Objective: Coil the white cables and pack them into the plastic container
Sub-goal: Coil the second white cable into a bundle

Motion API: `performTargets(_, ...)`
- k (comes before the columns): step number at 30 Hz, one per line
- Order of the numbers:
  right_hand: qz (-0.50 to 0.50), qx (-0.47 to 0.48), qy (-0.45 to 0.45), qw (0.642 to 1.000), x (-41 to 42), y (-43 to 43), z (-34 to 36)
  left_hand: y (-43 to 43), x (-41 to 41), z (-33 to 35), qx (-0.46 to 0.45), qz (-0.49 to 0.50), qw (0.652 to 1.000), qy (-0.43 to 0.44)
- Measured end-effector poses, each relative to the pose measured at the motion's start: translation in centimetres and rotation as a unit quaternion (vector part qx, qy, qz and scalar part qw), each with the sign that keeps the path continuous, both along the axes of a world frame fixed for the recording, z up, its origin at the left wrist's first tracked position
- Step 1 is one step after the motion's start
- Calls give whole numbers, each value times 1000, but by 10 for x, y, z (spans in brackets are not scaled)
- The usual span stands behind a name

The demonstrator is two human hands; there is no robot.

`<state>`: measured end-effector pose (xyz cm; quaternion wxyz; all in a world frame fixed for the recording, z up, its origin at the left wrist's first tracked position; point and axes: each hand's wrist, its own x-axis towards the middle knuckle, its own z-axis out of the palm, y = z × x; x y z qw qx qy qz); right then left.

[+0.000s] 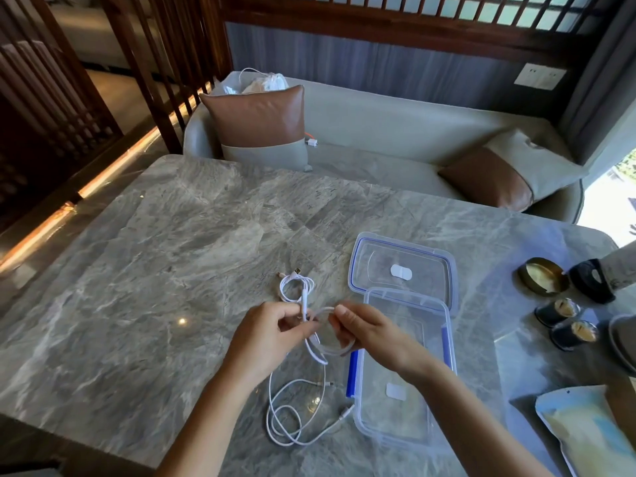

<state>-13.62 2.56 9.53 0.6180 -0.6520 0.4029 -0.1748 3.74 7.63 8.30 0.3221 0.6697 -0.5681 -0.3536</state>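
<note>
White cable (316,352) | left hand (272,333): fingers curled, pinching it | right hand (368,330): likewise pinching

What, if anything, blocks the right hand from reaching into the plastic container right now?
Probably nothing, so likely yes: the right hand is beside the open container, whose lid lies apart behind it. The hand does hold a white cable shared with the left hand.

Grey sofa (361,132) behind marble table (172,253), wooden lattice (378,12).
</note>
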Motion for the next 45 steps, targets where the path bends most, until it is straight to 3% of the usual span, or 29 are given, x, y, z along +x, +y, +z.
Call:
performTargets(1, -22, -8, 4, 1000, 1, -1, 0, -1, -1, -2, -23, 12, 998, -50)
performTargets(3, -63, -39, 13, 997, 4, -3, -1, -4, -6, -4, -48, 18, 998, -45)
performTargets(5, -104, -54, -3, 993, 9, -3, 0, -6, -12, -3, -39, 9, 997, 72)
performTargets(8, -152, -22, -52, 987, 14, -4, 1, -8, -17, 3, 15, 25, 957, 287)
performTargets(10, -183, -2, -64, 981, 15, -4, -1, -10, -21, 2, 21, 54, 933, 355)
performTargets(12, -217, -55, -26, 974, 13, -6, -4, -15, -24, 2, 8, 137, 901, 411)
performTargets(14, -186, -65, 26, 980, 7, -9, -8, -20, -25, 2, -22, 227, 860, 456)
performTargets(16, -78, 45, 62, 994, 3, -6, -13, -22, -26, 3, -47, 283, 831, 476)
performTargets(18, 1, 152, 77, 985, 4, 3, -20, -22, -29, 1, -55, 305, 821, 480)
performTargets(21, -55, 288, -22, 956, 15, 13, -33, -22, -37, -1, -60, 320, 808, 490)
performTargets(24, -162, 394, -162, 890, 26, 14, -39, -21, -37, -3, -73, 312, 823, 469)
performTargets(26, -213, 427, -204, 855, 28, 10, -42, -19, -34, -6, -85, 291, 845, 440)
performTargets(30, -311, 371, -216, 848, 15, -9, -39, -14, -19, -14, -91, 272, 876, 387)
performTargets(35, -411, 324, -347, 778, -18, -37, -26, 1, 24, -30, -42, 278, 883, 375)
performTargets(41, -363, 248, -368, 819, -13, -43, -20, 2, 18, -29, 29, 146, 938, 314)
performTargets(45, -252, 201, -286, 902, -2, -46, -11, 3, 8, -15, 65, -7, 943, 327)
